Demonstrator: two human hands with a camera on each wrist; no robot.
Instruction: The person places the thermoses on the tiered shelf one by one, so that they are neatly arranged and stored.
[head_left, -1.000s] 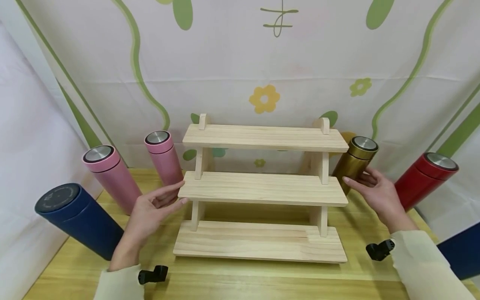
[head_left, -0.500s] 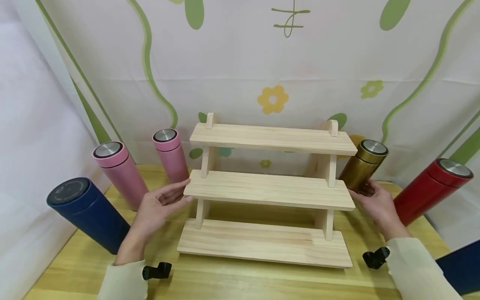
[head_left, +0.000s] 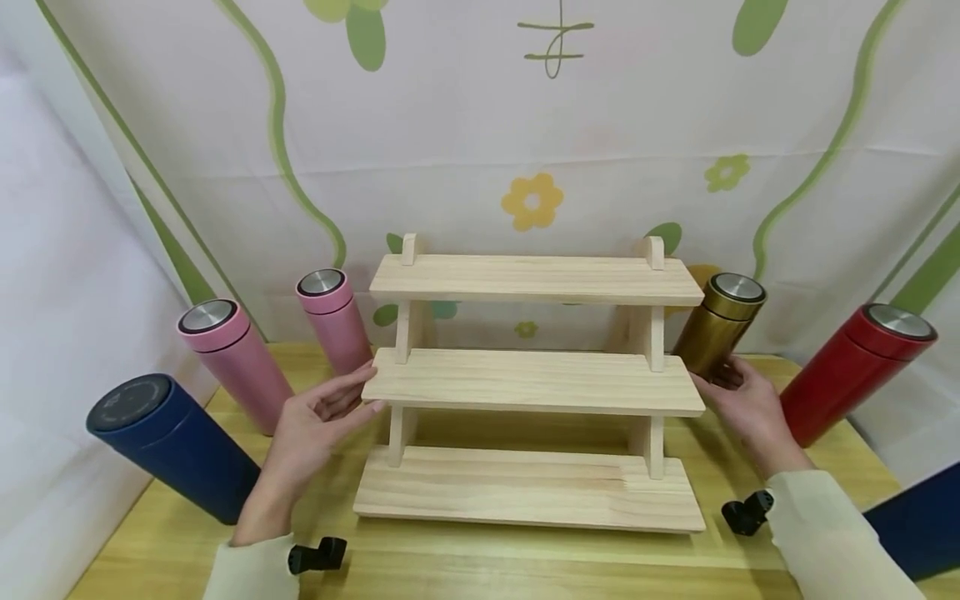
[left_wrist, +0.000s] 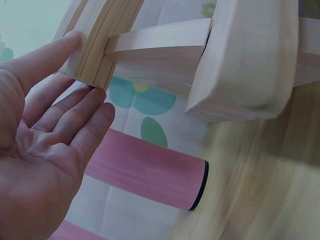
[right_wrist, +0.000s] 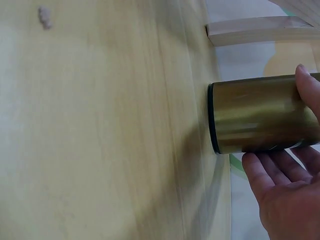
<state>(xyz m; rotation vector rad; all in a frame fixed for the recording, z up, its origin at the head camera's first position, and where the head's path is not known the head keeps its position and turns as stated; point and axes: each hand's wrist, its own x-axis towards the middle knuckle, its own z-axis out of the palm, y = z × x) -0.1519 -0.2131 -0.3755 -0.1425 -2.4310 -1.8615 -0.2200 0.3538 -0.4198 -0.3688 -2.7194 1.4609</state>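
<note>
A three-tier wooden display stand point(head_left: 525, 379) stands on the table between my hands. My left hand point(head_left: 303, 437) holds the left end of its middle shelf, the thumb on one side and the fingertips point(left_wrist: 97, 95) on the other. Behind the right side of the stand is a gold thermos bottle point(head_left: 712, 333) with a steel-topped lid. My right hand point(head_left: 753, 412) grips this bottle low down, thumb on one side and fingers point(right_wrist: 265, 175) on the other in the right wrist view. Whether the bottle's base touches the table, I cannot tell.
Two pink thermos bottles point(head_left: 333, 329) and a dark blue one point(head_left: 180, 450) stand at the left. At the right are a red thermos bottle point(head_left: 851, 379) and another dark blue cylinder point(head_left: 922, 521), partly cut off. A patterned curtain point(head_left: 450, 125) hangs behind the wooden table point(head_left: 450, 571).
My right thumb, formerly seen in front of the gold bottle, has slid behind the shelf's right end. The left hand stays at the middle shelf. The head view has shifted slightly.
</note>
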